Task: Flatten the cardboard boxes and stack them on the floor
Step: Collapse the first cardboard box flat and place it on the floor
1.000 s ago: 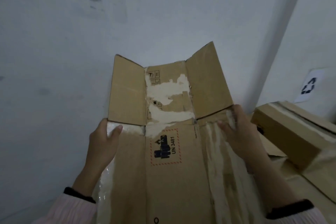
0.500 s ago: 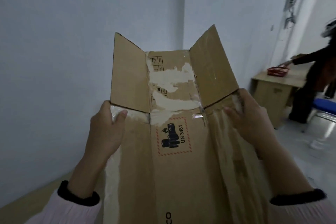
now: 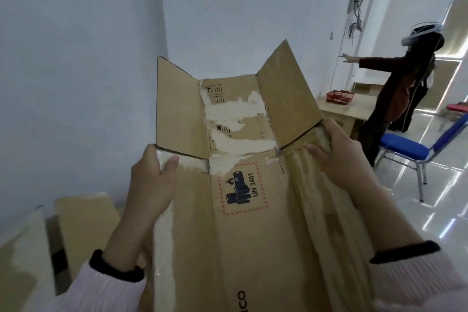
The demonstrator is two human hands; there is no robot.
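Note:
A flattened brown cardboard box (image 3: 253, 243) with a UN 3481 battery label and torn white patches is held up in front of me, its far flaps angled upward. My left hand (image 3: 152, 185) grips its left edge, thumb on top. My right hand (image 3: 339, 159) grips its right edge near the flap fold. Flattened cardboard (image 3: 83, 220) lies on the floor at the lower left by the wall.
White walls meet in a corner straight ahead. At the right a person (image 3: 405, 99) stands with an arm stretched out, beside a wooden table (image 3: 349, 114) bearing a red basket (image 3: 339, 97). A blue chair (image 3: 415, 149) stands on the glossy floor (image 3: 450, 200).
The view has swung to the right, away from the boxes by the wall towards the room. Both hands keep the same grip on the flattened box, which moved with me.

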